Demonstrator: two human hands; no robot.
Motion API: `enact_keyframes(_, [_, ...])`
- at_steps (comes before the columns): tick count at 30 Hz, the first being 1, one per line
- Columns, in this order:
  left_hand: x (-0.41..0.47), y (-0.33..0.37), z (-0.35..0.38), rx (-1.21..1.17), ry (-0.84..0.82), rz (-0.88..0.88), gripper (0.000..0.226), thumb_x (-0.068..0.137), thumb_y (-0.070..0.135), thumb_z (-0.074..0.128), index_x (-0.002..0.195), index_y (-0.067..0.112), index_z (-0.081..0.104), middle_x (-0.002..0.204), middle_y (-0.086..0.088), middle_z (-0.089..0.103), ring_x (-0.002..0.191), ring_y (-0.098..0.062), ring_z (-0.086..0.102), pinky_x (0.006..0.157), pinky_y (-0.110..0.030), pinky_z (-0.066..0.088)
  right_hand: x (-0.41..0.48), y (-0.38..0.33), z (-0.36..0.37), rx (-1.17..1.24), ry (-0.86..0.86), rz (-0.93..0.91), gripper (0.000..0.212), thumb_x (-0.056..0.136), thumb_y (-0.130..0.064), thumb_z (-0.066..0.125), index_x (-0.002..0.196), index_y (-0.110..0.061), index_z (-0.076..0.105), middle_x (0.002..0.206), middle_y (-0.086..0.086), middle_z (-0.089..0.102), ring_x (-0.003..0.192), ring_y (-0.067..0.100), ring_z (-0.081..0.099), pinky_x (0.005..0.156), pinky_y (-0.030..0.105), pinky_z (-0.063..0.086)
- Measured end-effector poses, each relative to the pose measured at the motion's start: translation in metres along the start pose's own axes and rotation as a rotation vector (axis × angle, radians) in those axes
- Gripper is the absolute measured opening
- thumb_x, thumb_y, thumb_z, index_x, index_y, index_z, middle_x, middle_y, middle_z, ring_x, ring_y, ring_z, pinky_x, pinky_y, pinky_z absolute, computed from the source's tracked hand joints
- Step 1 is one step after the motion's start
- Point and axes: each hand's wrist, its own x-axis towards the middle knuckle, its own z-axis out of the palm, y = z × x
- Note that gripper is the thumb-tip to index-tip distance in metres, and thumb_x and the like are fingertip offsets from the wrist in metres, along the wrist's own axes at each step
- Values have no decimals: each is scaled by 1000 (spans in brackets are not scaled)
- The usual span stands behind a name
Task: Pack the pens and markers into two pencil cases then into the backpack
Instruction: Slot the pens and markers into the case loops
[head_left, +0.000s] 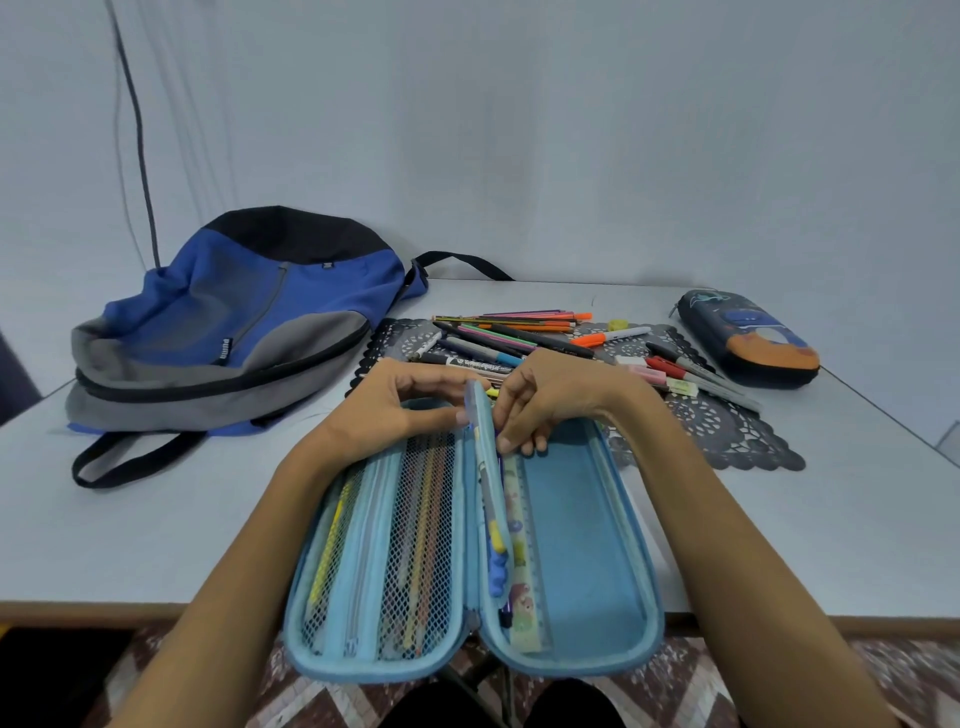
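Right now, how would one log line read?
blue case: open; left hand, right hand: pinch divider flap; pens: on mat; dark case: closed

Matt cloth backpack (234, 322), mesh-pocketed fabric pencil case (587, 519), smooth matt table (156, 545), lacy mat (727, 436)

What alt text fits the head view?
Left hand and right hand grip the upright middle flap of an open light blue pencil case at the near edge of a white table. Behind it, loose coloured pens and markers lie on a dark lace mat, a blue, grey and black backpack to the left, a closed dark blue pencil case to the right.
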Motion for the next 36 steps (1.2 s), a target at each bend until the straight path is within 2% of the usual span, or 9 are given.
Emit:
enact_keyframes(3, [0,1,0,-24,-7,4,34,75,12,76,102,33,77,99,3,77,94,-10,71,87,-19,52,1,0,0,-33,0,-8,23,74,5,77,95,7,69,85,22,71,59,17,65,52,19,53])
enact_keyframes(7, [0,2,1,-34,4,7,33,74,13,76,101,32,77,97,2,77,93,-9,71,86,-19,53,2,0,1,-79,14,-20,30,73,5,78,99,12,66,92,29,70,58,18,65,51,21,54])
enact_keyframes(16, [1,-1,2,-4,-1,6,35,78,-1,74,107,18,72,99,4,77,94,-9,71,86,-19,52,4,1,2,-97,3,-15,28,73,5,78,96,12,64,78,16,71,54,16,64,48,21,51])
enact_keyframes(20, [0,-1,1,-7,0,2,33,76,8,75,107,18,72,98,3,77,94,-9,71,86,-19,52,-1,0,-2,-98,2,-24,23,75,2,77,94,8,66,78,16,71,55,15,64,49,20,52])
enact_keyframes(22, [1,-1,1,-14,5,-2,32,74,11,75,106,16,72,99,0,77,93,-9,71,86,-19,52,-6,0,-8,-53,111,-54,16,79,-3,75,93,3,69,78,17,72,55,15,63,51,20,53])
enact_keyframes(25, [1,-1,2,-24,-1,-3,33,76,7,74,108,15,71,101,-1,76,94,-9,71,87,-19,52,1,9,-26,105,551,-84,3,84,-5,72,87,-4,71,76,18,70,58,18,63,52,21,53])
enact_keyframes(28, [1,-2,1,-13,-3,-5,34,76,10,74,109,17,71,101,3,77,97,-10,71,89,-20,52,30,28,-48,-92,950,12,15,85,-5,65,76,-17,69,80,9,71,67,24,66,61,31,55])
enact_keyframes(32, [1,-3,0,-9,-9,-8,32,79,4,74,109,15,72,102,0,76,98,-13,71,89,-22,52,60,51,-58,-447,878,126,18,88,-10,62,92,-22,75,101,5,72,94,23,65,83,38,53])
enact_keyframes(36, [1,-4,0,3,-4,-7,34,80,0,74,109,18,72,102,2,77,97,-11,71,89,-21,52,74,57,-58,-572,870,195,21,87,-8,62,98,-21,74,105,6,71,98,26,64,86,42,53])
